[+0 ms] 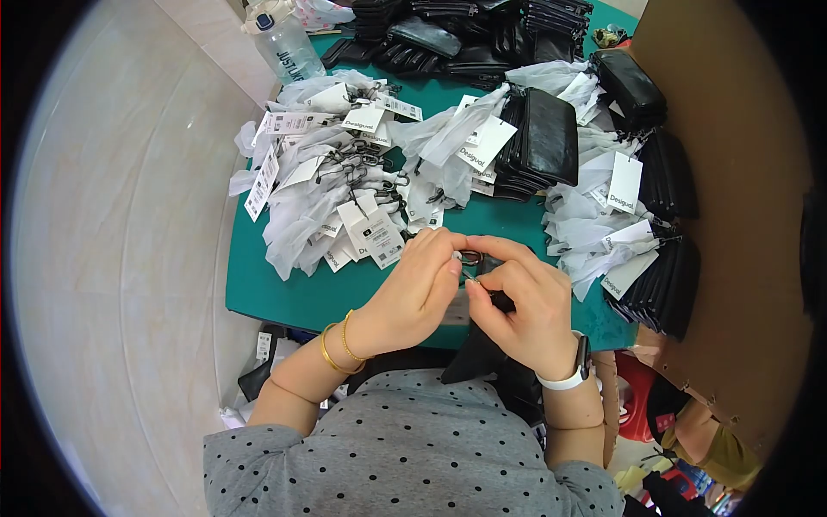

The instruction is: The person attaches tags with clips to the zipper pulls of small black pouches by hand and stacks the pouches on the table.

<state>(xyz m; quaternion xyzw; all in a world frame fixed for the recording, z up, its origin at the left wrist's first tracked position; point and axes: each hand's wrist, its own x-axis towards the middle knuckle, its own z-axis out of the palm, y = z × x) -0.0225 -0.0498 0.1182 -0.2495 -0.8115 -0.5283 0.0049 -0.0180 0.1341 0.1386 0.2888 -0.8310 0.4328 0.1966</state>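
Observation:
My left hand (422, 280) and my right hand (527, 302) meet above the table's near edge, fingertips pinched together. Between them is a small metal clasp (470, 258), gripped from both sides. A black leather-like piece (475, 351) hangs beneath my right hand, over my lap; how it joins the clasp is hidden by my fingers. Just beyond my left hand lies a heap of metal clasps with white wrapping and paper tags (370, 228). Past my right hand, a stack of black wallets (549, 138) rests on the green table (276, 297).
More black wallets (659, 284) with tags line the right side, beside a brown cardboard panel (715, 172). Further black wallets (474, 43) are piled at the back. A clear bottle (289, 43) stands back left, near the pale wall (146, 215). Another person's arm (696, 431) shows lower right.

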